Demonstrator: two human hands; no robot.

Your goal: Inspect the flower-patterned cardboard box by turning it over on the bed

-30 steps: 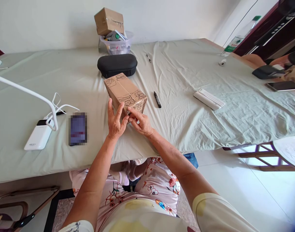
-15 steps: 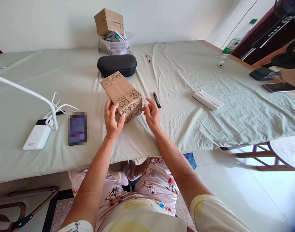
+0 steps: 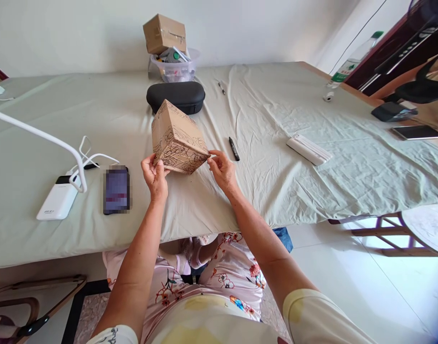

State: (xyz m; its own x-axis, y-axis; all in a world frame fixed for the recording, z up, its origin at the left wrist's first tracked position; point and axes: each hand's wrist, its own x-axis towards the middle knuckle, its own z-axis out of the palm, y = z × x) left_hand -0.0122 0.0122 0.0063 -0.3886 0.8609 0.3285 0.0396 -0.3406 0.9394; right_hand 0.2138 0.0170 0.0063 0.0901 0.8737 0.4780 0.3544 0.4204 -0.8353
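tipped my doodled cardboard box (image 3: 176,141) up on edge now, left hand (image 3: 155,176) and right hand (image 3: 221,169) pinching its lower corners, black marker (image 3: 234,148) just beside, phone (image 3: 116,189) off left

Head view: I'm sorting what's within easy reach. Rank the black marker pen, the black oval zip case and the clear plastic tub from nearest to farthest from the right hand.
From the right hand, which holds a corner of the brown cardboard box:
1. Black marker pen, just beyond, slightly right.
2. Black oval zip case, farther back, left.
3. Clear plastic tub, by the far wall.
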